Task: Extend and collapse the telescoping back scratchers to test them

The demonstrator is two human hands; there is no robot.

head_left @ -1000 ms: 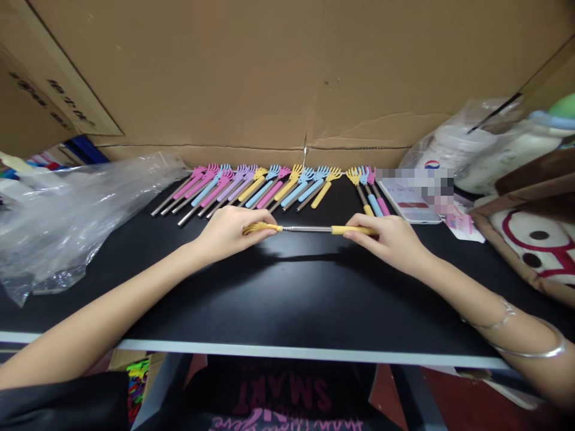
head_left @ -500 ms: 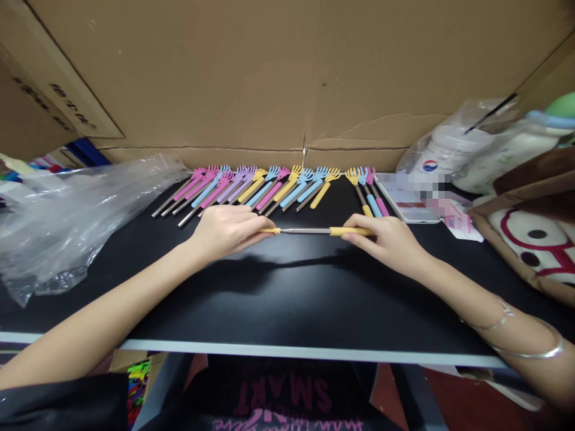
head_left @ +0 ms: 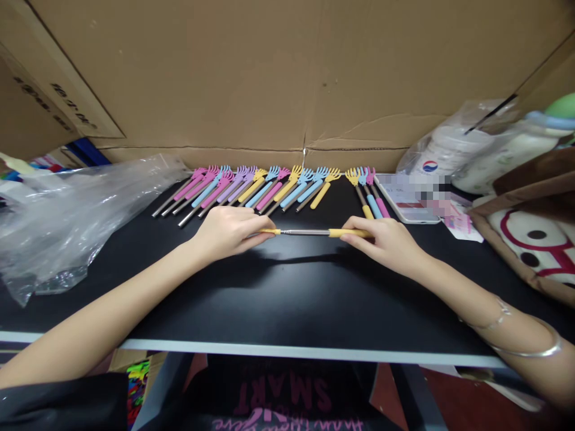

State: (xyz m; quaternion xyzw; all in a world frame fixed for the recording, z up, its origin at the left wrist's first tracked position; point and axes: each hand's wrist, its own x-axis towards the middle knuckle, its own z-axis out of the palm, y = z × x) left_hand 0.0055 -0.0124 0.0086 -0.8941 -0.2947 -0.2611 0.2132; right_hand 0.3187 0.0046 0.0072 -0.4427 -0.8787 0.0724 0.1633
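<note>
Between my two hands a back scratcher (head_left: 308,232) with a metal rod and yellow ends is held level above the black table. My left hand (head_left: 231,232) is closed around its yellow head end, which the fingers mostly hide. On the yellow handle at the other end, my right hand (head_left: 381,239) is closed with thumb and fingers pinching. Behind my hands lies a row of back scratcher parts (head_left: 272,190), with pink, blue, purple and yellow claw heads, rods and loose handles. To their right, several back scratchers with handles fitted (head_left: 369,194) lie side by side.
A crumpled clear plastic bag (head_left: 81,221) covers the table's left side. At the right are a phone (head_left: 406,206), a pink-and-white card (head_left: 462,222), a bagged white cup (head_left: 453,149) and a brown-edged bag (head_left: 534,233). Cardboard (head_left: 251,78) stands along the back.
My right hand and the yellow handle have shifted very slightly left and down, so a little less rod shows. My left hand stays almost in place.
</note>
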